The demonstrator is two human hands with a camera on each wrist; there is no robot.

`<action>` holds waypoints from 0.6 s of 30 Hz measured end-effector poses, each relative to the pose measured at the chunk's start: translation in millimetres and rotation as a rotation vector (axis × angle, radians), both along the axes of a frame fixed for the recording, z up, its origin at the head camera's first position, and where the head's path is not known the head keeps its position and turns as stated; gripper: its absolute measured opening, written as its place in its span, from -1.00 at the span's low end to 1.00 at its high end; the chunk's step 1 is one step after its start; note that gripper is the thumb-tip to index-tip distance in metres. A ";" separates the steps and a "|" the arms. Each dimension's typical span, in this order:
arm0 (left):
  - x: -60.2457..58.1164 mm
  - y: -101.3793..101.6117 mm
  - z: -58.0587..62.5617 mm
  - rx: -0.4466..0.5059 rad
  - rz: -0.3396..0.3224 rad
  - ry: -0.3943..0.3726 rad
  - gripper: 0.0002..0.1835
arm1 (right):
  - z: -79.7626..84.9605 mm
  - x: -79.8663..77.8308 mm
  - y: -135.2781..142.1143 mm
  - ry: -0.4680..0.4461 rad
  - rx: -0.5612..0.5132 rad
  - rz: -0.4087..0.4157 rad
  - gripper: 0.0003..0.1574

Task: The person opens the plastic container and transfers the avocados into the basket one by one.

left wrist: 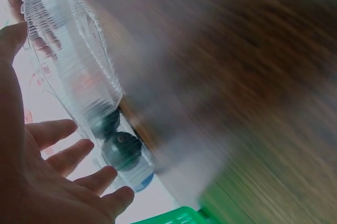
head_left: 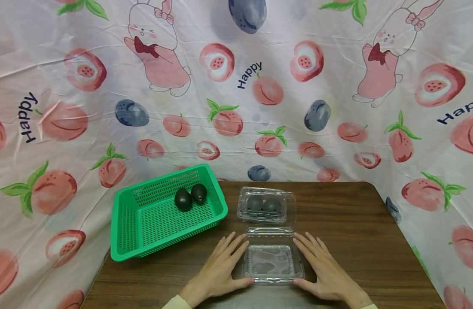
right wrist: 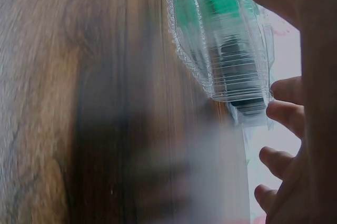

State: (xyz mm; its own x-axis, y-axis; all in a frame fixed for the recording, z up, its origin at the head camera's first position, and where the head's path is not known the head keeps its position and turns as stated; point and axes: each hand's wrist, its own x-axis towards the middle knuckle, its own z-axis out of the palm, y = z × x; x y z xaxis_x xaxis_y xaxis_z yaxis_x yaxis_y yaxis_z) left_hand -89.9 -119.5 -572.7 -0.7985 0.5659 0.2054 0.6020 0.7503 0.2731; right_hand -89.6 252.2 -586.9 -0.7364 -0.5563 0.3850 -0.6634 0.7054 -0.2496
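Observation:
An empty clear plastic clamshell container (head_left: 274, 277) stands on the table between my two hands, its lid raised at the far side. My left hand (head_left: 222, 266) lies along its left side, fingers spread and nearly straight, thumb at the near left corner. Mirroring it, my right hand (head_left: 323, 270) has its thumb at the near right corner and its fingers along the right side. In the left wrist view the left fingers (left wrist: 71, 158) are extended beside the clear wall. The right fingers (right wrist: 281, 110) reach along the container in the right wrist view.
Behind it sits another clear container (head_left: 242, 210) holding two dark avocados (head_left: 273, 207). A green plastic basket (head_left: 122, 227) at the left holds two more avocados (head_left: 183, 199). The brown wooden table (head_left: 348, 223) ends at a fruit-printed cloth (head_left: 275, 116).

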 end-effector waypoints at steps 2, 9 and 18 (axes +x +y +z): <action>0.0 3.2 -0.8 -0.009 0.002 0.012 0.09 | 0.2 0.4 2.4 -0.009 -0.006 -0.002 0.36; -2.4 16.5 -2.3 -0.028 -0.003 0.026 0.10 | -0.4 3.0 13.3 -0.034 -0.024 -0.027 0.33; -4.9 35.6 -2.4 -0.068 0.000 0.057 0.08 | -0.9 3.1 25.2 0.000 -0.027 -0.067 0.36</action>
